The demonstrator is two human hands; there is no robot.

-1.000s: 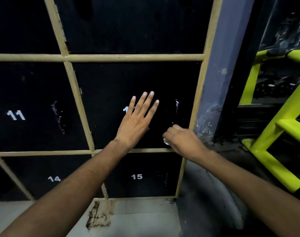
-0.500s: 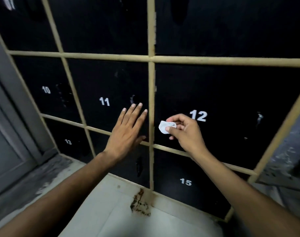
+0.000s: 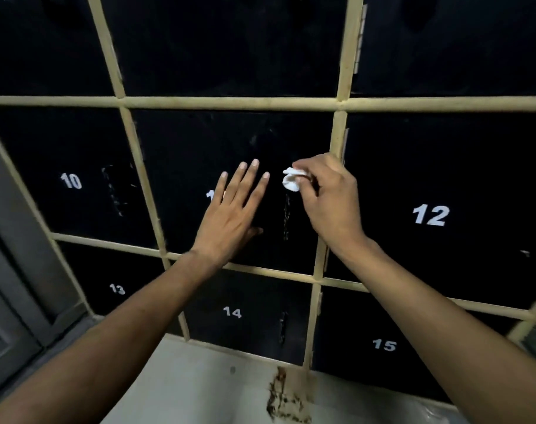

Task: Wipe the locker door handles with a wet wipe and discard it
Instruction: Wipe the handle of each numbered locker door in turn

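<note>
My right hand (image 3: 329, 200) pinches a crumpled white wet wipe (image 3: 291, 182) and holds it at the top of the dark vertical handle (image 3: 286, 218) of locker 11's black door (image 3: 187, 166). My left hand (image 3: 233, 215) lies flat on that same door with its fingers straight, covering the number. Locker 10's handle (image 3: 115, 191) shows scuffed to the left. Locker 14's handle (image 3: 282, 327) sits below. On locker 12's door (image 3: 428, 215) only a small glint of its handle (image 3: 525, 253) shows at the far right.
Black numbered doors sit in a cream metal frame (image 3: 230, 103). A grey door frame (image 3: 19, 240) stands at the left. A pale floor (image 3: 199, 390) with a rusty stain (image 3: 286, 399) lies below the lockers.
The view has swung left from locker 12 to locker 11. My left hand moved onto door 11, and my right hand carried the wipe from door 12's side up to handle 11.
</note>
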